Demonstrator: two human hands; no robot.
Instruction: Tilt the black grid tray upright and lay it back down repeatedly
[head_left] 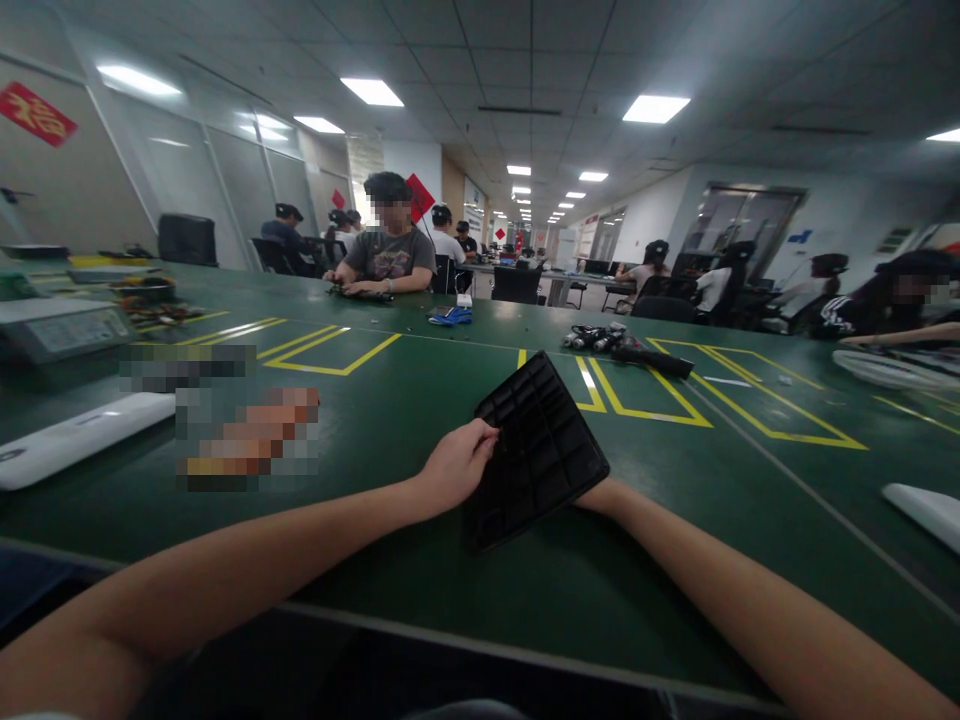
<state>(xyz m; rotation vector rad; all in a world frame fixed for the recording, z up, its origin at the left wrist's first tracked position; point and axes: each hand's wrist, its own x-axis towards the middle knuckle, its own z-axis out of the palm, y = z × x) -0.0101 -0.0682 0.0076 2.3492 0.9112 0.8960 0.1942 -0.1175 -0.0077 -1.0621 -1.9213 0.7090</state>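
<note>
A black plastic tray [544,440], divided by ribs into a grid of shallow compartments, is tilted up above the green table in front of me. My right hand [598,496] supports it from behind at the lower right edge, and its fingers are hidden by the tray. At the tray's left side is my left hand [459,462], thumb and fingers pinched together against the gridded face. Whatever lies between those fingertips is too small or hidden to make out.
Yellow tape rectangles [660,418] mark the green table [375,570]. Left lie a white elongated device [82,437] and a blurred-out orange item [259,435]. A black cable bundle [596,338] and blue item [450,316] are farther back. Across sits a person [394,245].
</note>
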